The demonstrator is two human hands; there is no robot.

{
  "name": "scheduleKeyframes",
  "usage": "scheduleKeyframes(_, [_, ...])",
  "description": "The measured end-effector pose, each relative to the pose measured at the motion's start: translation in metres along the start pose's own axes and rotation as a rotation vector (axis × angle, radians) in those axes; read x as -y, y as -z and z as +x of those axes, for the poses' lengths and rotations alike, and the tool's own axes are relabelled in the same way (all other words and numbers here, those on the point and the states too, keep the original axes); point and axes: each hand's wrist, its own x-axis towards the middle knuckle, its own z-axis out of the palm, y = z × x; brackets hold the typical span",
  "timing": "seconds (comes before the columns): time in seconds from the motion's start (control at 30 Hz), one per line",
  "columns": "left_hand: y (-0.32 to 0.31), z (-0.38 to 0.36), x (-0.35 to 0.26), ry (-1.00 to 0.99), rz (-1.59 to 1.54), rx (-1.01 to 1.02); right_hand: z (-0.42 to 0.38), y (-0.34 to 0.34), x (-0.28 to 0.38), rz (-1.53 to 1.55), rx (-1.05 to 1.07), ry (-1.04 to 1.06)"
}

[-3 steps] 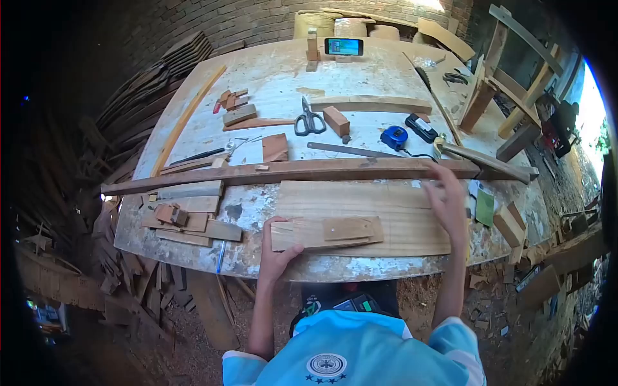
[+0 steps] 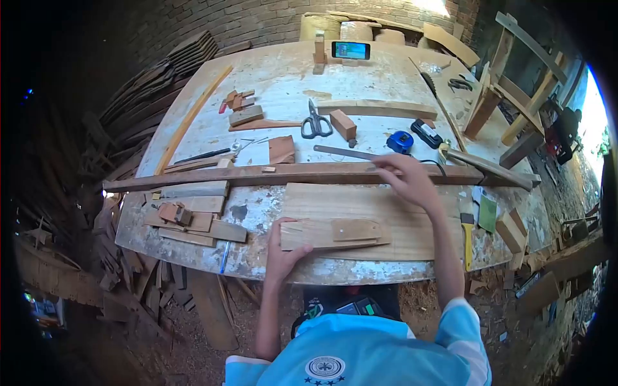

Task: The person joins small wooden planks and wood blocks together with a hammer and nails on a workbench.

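Observation:
My left hand (image 2: pixel 283 251) is closed on the left end of a short wooden board (image 2: pixel 306 237), thumb on its near edge and fingers behind. On that board lies a smaller thin wooden piece (image 2: pixel 356 229) with a pale dot. Both are over a wide wooden plank (image 2: pixel 412 231) at the bench's near edge. My right hand (image 2: pixel 405 180) hovers by the long wooden beam (image 2: pixel 309 172), fingers bent and slightly apart, nothing visible in them. Its fingertips are close to a thin metal strip (image 2: pixel 344 152), partly hidden by the hand; contact cannot be told.
Beyond the beam lie scissors (image 2: pixel 315 122), a wooden block (image 2: pixel 343 124), a blue tape measure (image 2: pixel 400 141) and a hammer (image 2: pixel 489 164). Right of the plank is a yellow-handled brush (image 2: pixel 467 241). Wood offcuts (image 2: pixel 193 222) and a blue pen (image 2: pixel 224 257) are at left. A phone (image 2: pixel 351 50) stands at the back.
My right hand has moved left, from the plank's right end to the beam, and its arm uncovers the brush. My left hand still grips the short board. The whole view has shifted slightly.

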Motion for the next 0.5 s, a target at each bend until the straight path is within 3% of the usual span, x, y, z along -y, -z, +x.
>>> scheduleKeyframes(0.1, [-0.012, -0.004, -0.017, 0.053, 0.067, -0.023, 0.083, -0.059, -0.014, 0.152, 0.192, 0.082])
scheduleKeyframes(0.13, [-0.014, -0.006, -0.02, 0.119, -0.028, -0.037, 0.108, -0.08, -0.024, 0.176, 0.216, -0.012])
scheduleKeyframes(0.17, [-0.015, -0.008, -0.014, 0.091, 0.031, -0.054, 0.144, -0.108, -0.063, -0.067, 0.194, 0.095])
scheduleKeyframes(0.27, [-0.015, -0.015, -0.008, 0.016, 0.13, -0.08, 0.193, -0.152, -0.108, -0.159, 0.099, -0.029])
scheduleKeyframes(0.3, [-0.013, -0.017, 0.004, 0.052, 0.137, -0.046, 0.204, -0.173, -0.127, -0.326, 0.053, -0.061])
scheduleKeyframes(0.33, [-0.016, -0.02, -0.013, -0.048, 0.319, -0.043, 0.203, -0.179, -0.115, -0.471, -0.036, -0.146])
scheduleKeyframes(0.37, [-0.017, -0.021, -0.012, -0.085, 0.311, -0.03, 0.209, -0.188, -0.109, -0.501, -0.133, -0.183])
scheduleKeyframes(0.47, [-0.016, -0.018, -0.005, -0.057, 0.211, 0.047, 0.234, -0.187, -0.103, -0.547, -0.042, -0.332])
scheduleKeyframes(0.5, [-0.017, -0.016, -0.006, -0.147, 0.264, 0.029, 0.229, -0.178, -0.089, -0.503, -0.041, -0.405])
